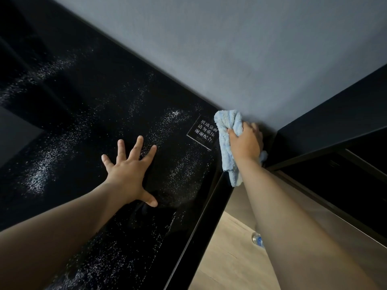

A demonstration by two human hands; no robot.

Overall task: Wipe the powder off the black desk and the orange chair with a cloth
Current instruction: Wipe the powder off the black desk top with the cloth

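Black desk (88, 95) glossy, set diagonally along grey-blue wall (230, 49). White powder (39, 174) scattered over most of the top: thick patch at far left, streaks toward the back, finer specks across the middle and down the near edge. Left hand (127, 174) palm down on the desk near the middle, fingers straight and spread wide, thumb out to the side, touching the surface amid the specks. Right hand (246, 143) at the desk's far right corner by the wall, fingers curled round a bunched light blue cloth (227, 130). One end of the cloth sticking up past the fingertips, other end hanging below the wrist over the desk's right edge. Cloth contact with desk surface: cannot tell. Small black label (206, 131) with white Chinese characters on the desk just left of the cloth, between the two hands. Dark cabinet (335, 114) right of the corner, close beside the right hand. Below the desk edge, light wooden floor (228, 258) with clear plastic bottle (257, 240) on it, partly hidden behind right forearm.
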